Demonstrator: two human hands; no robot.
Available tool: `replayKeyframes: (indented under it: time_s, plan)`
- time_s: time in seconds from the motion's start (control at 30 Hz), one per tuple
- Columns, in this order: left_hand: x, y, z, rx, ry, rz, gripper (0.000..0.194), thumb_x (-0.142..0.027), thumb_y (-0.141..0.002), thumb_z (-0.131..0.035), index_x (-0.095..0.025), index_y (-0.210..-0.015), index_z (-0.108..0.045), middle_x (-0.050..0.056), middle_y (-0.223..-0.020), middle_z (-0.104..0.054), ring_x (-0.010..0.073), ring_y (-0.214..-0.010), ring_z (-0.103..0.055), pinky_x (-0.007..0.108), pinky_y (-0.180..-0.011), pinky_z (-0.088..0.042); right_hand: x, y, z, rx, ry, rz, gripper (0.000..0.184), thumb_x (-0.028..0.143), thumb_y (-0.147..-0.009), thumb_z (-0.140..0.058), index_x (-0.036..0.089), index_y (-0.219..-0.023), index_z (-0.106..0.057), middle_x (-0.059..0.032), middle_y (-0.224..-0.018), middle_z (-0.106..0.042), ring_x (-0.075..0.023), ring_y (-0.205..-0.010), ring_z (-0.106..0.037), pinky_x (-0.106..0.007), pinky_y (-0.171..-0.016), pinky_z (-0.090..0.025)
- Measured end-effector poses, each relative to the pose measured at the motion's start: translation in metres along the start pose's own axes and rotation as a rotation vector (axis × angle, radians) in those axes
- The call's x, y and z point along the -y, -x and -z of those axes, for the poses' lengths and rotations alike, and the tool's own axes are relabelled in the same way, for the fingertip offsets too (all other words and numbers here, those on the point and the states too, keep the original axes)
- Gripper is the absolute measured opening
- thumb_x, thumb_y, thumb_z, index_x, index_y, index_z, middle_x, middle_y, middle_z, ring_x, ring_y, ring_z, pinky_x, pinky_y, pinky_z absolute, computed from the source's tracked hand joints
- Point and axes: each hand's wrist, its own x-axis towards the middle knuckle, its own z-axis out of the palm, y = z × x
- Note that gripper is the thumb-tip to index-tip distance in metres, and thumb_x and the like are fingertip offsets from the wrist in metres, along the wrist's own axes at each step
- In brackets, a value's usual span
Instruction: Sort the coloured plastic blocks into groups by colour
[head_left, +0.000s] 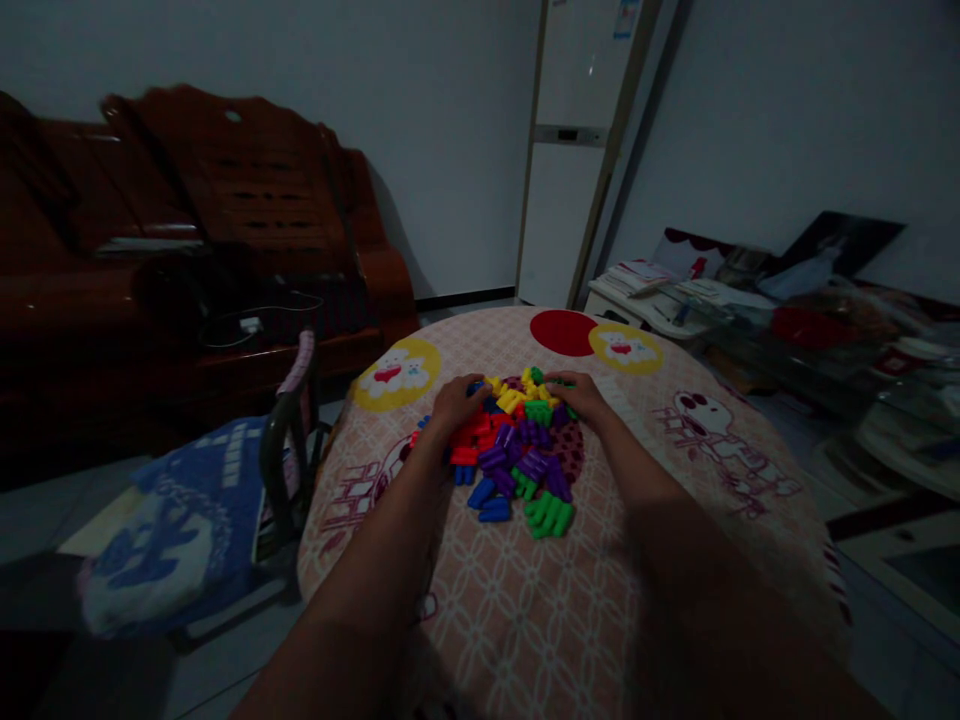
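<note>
A pile of plastic toy building blocks lies in the middle of the round table [517, 610]. Red blocks [472, 436] are on its left, purple blocks [534, 464] in the centre, and yellow blocks [511, 401] toward the back. A green block [550, 514] and a blue block [493, 509] sit at the near edge. My left hand [454, 402] rests at the pile's far left, fingers reaching over blue pieces. At the far right, beside yellow and green pieces, is my right hand [579, 392], fingers stretched inward. Both hands look open; their fingertips are partly hidden among blocks.
A patterned cloth covers the table. To the left stand a folding chair [285, 470] with a blue cloth [195, 520] and a wooden sofa [247, 200]. A cluttered glass-topped table [750, 345] is on the right. A tall white cabinet-like appliance [562, 210] stands behind.
</note>
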Motion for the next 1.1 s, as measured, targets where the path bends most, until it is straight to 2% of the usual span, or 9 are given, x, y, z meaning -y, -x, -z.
replayKeyframes:
  time_s: [0.17,0.33,0.43,0.5,0.57,0.63,0.77,0.93,1.1]
  plan:
    - [-0.027,0.011,-0.002,-0.008,0.163,-0.329,0.037,-0.034,-0.094,-0.054,-0.019,-0.124,-0.069,0.01,-0.124,-0.07,0.0238,-0.115,-0.065,0.037,-0.104,-0.049,0.027,0.041,-0.009,0.176,-0.143,0.104,0.04,0.046,-0.07,-0.078,0.02,-0.1,-0.079,-0.0073,-0.106,-0.076,-0.026,-0.1,-0.07,-0.04,-0.091,-0.054]
    - [-0.065,0.043,0.012,-0.012,0.181,-0.53,0.041,-0.033,-0.089,-0.062,-0.018,-0.127,-0.066,0.013,-0.133,-0.065,0.0265,-0.125,-0.059,0.043,-0.11,-0.044,0.038,0.066,0.014,0.057,-0.281,0.111,0.039,0.052,-0.072,-0.078,0.019,-0.095,-0.079,-0.0085,-0.098,-0.078,-0.0271,-0.101,-0.071,-0.043,-0.096,-0.053]
    - [-0.09,0.078,0.007,0.272,0.138,-0.762,0.049,-0.04,-0.085,-0.07,-0.023,-0.13,-0.064,0.012,-0.137,-0.062,0.0277,-0.128,-0.056,0.043,-0.113,-0.041,0.027,0.07,0.03,-0.118,-0.318,0.062,0.042,0.054,-0.072,-0.077,0.018,-0.094,-0.078,-0.0092,-0.092,-0.079,-0.0257,-0.094,-0.073,-0.045,-0.095,-0.054]
    - [-0.101,0.099,-0.005,0.414,0.023,-0.89,0.067,-0.044,-0.075,-0.08,-0.027,-0.137,-0.059,0.013,-0.15,-0.05,0.0348,-0.141,-0.043,0.053,-0.117,-0.033,0.016,0.071,0.037,-0.17,-0.32,0.028,0.044,0.055,-0.07,-0.077,0.018,-0.094,-0.077,-0.0103,-0.094,-0.078,-0.0256,-0.095,-0.073,-0.045,-0.094,-0.054]
    - [-0.103,0.11,-0.018,0.445,-0.113,-0.903,0.074,-0.043,-0.07,-0.083,-0.029,-0.138,-0.058,0.015,-0.158,-0.039,0.0406,-0.148,-0.03,0.065,-0.117,-0.022,0.006,0.071,0.039,-0.159,-0.295,0.013,0.044,0.055,-0.069,-0.078,0.019,-0.095,-0.078,-0.0104,-0.098,-0.078,-0.0257,-0.099,-0.072,-0.044,-0.095,-0.054]
    - [-0.099,0.111,-0.025,0.414,-0.196,-0.873,0.066,-0.038,-0.071,-0.082,-0.028,-0.133,-0.062,0.015,-0.161,-0.036,0.0409,-0.149,-0.027,0.069,-0.117,-0.017,0.0,0.07,0.037,-0.122,-0.241,0.033,0.043,0.052,-0.069,-0.077,0.02,-0.098,-0.078,-0.0095,-0.102,-0.078,-0.0255,-0.102,-0.071,-0.044,-0.096,-0.053]
    - [-0.081,0.09,-0.014,0.28,-0.233,-0.768,0.045,-0.021,-0.077,-0.071,-0.024,-0.121,-0.068,0.012,-0.154,-0.046,0.0355,-0.145,-0.037,0.061,-0.12,-0.022,-0.003,0.068,0.029,-0.03,-0.16,0.095,0.041,0.046,-0.073,-0.072,0.019,-0.103,-0.078,-0.0077,-0.108,-0.077,-0.0248,-0.101,-0.07,-0.043,-0.095,-0.054]
    - [-0.063,0.067,0.006,0.194,-0.23,-0.669,0.048,-0.009,-0.074,-0.064,-0.024,-0.119,-0.07,0.011,-0.149,-0.051,0.0336,-0.14,-0.043,0.058,-0.119,-0.03,-0.004,0.066,0.024,0.025,-0.093,0.158,0.036,0.038,-0.075,-0.066,0.021,-0.105,-0.078,-0.0056,-0.108,-0.077,-0.0246,-0.101,-0.07,-0.041,-0.094,-0.053]
    - [-0.082,0.069,0.005,0.086,-0.096,-0.643,0.04,-0.012,-0.079,-0.06,-0.022,-0.116,-0.07,0.012,-0.138,-0.059,0.0312,-0.131,-0.052,0.049,-0.114,-0.04,-0.007,0.065,0.027,-0.015,-0.033,0.189,0.035,0.032,-0.076,-0.063,0.021,-0.105,-0.078,-0.0053,-0.107,-0.077,-0.0241,-0.1,-0.07,-0.04,-0.093,-0.053]
